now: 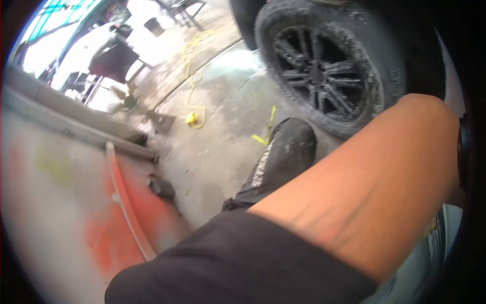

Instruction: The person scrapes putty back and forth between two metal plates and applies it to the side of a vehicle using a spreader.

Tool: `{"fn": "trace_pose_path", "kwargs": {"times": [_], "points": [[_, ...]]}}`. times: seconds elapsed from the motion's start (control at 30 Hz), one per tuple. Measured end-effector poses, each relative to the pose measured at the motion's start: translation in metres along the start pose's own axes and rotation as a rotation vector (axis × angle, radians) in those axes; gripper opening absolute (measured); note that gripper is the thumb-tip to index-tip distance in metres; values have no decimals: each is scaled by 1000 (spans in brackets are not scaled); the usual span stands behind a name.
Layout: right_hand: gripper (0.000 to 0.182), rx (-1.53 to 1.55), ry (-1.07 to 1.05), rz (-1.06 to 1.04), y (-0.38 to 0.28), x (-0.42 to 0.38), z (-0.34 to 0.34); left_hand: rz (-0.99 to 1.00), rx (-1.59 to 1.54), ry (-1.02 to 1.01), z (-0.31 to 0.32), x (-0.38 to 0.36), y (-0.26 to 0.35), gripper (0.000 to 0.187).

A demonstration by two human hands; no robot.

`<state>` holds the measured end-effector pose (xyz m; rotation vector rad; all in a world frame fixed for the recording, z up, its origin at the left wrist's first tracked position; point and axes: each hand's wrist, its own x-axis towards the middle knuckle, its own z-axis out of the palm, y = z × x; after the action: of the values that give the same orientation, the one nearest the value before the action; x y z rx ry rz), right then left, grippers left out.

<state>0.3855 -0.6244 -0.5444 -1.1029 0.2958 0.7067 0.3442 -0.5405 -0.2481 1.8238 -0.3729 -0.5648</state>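
Note:
A bare arm (354, 187) comes out of a black sleeve (228, 258) and crosses the lower right of the head view. It bends near the right edge, and the hand beyond it lies outside the picture. Neither my left hand nor my right hand shows, so what they hold or touch is hidden. Closest to the arm is a car wheel (319, 71) with a dusty tyre and dark spoked rim. Below the wheel, a leg in black trousers (283, 157) with white lettering is bent over the concrete floor (207, 167).
On the left stands a pale panel (61, 187) with orange-red paint patches and a raised strip (126, 202). A yellow cord (190, 96) trails across the floor to a yellow connector (191, 118). Yellow marks (266, 134) lie near the wheel. A dark bucket (154, 26) stands farther back.

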Motion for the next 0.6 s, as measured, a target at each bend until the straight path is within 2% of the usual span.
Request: {"fn": "trace_pose_path", "kwargs": {"times": [0.2,0.33,0.37,0.43,0.47,0.53,0.6], "points": [[54,168,-19,-6,-2,-17,-28,24,121,47,-15,-65,72,39],[53,120,-49,-20,-15,-10,-101,30,6,190,-26,-98,65,43],[50,85,-56,-20,-17,-2,-122,19,-58,236,-27,-100,48,44],[46,267,47,-28,-21,-1,-135,1,-290,335,-24,-94,-14,46],[46,255,39,-45,-25,-12,-126,108,-578,351,-20,-78,-72,48],[48,231,24,-79,-37,-53,-85,-61,-698,477,-19,-95,-135,45],[47,187,-89,-21,-35,-32,-99,-65,-933,563,-11,-110,-169,44]]}}
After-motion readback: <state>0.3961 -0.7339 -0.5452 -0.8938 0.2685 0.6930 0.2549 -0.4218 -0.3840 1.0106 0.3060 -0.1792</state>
